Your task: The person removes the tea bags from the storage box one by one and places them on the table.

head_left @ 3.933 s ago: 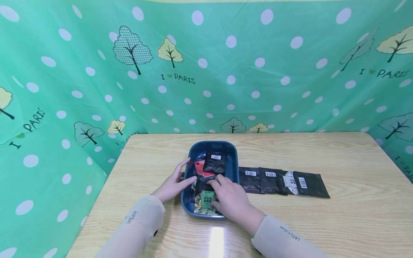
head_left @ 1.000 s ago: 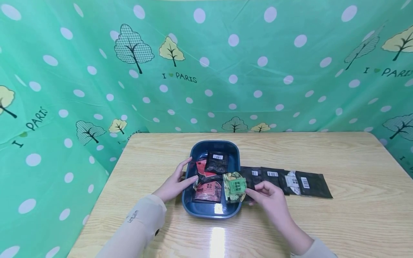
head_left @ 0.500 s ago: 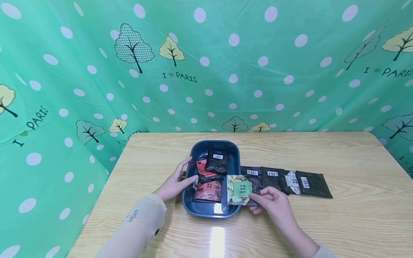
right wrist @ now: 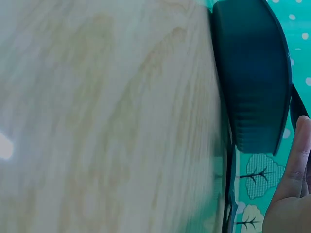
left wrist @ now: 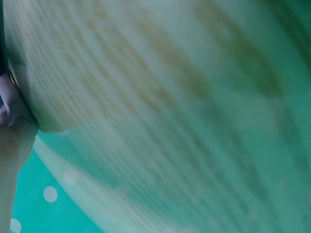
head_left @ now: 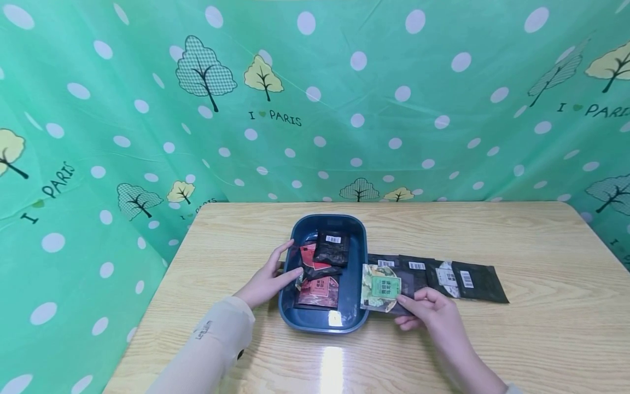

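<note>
Dark-blue oblong plastic bin (head_left: pixel 354 293) contains flat red-and-black sachets (head_left: pixel 319 291); left hand (head_left: pixel 267 281), extended, touches left rim; right hand (head_left: pixel 437 313) pinches square green-labelled sachet (head_left: pixel 386 287) at right rim.

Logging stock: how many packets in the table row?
4, rightward from the bin: first packet (partly covered by held packet), second packet, white-labelled packet, end packet. More may be hidden.

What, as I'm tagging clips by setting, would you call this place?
Probably a makeshift indoor tabletop workspace: a printed green cloth hangs behind a wood-grain table bearing a blue bin of packets.
</note>
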A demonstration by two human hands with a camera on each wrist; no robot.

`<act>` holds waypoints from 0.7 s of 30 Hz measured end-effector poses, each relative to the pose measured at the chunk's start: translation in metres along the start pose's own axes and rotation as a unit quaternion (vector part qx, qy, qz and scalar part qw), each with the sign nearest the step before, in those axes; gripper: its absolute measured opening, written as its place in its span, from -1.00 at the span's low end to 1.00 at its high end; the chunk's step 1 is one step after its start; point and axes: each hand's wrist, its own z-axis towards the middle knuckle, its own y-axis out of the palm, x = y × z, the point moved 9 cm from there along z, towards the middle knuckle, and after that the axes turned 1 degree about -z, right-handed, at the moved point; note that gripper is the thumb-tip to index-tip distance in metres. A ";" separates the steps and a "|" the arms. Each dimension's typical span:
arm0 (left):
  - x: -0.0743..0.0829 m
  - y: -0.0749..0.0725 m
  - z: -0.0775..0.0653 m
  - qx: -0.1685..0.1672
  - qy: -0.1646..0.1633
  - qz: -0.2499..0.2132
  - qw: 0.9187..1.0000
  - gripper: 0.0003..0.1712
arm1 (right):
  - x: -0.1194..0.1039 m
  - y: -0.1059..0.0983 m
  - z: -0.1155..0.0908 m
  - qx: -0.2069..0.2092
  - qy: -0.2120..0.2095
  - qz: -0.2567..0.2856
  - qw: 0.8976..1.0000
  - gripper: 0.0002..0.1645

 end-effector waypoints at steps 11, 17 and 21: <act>-0.003 0.000 0.003 0.009 -0.008 -0.006 1.000 -0.14 | 0.004 -0.025 -0.003 0.017 -0.007 0.005 1.000 -0.83; -0.003 0.000 0.004 0.008 -0.005 -0.007 1.000 -0.13 | 0.019 -0.027 -0.002 0.012 0.031 -0.027 0.999 -0.88; -0.004 0.000 0.003 0.008 -0.007 -0.011 1.000 -0.13 | 0.027 -0.024 -0.002 -0.007 0.046 -0.042 0.998 -0.87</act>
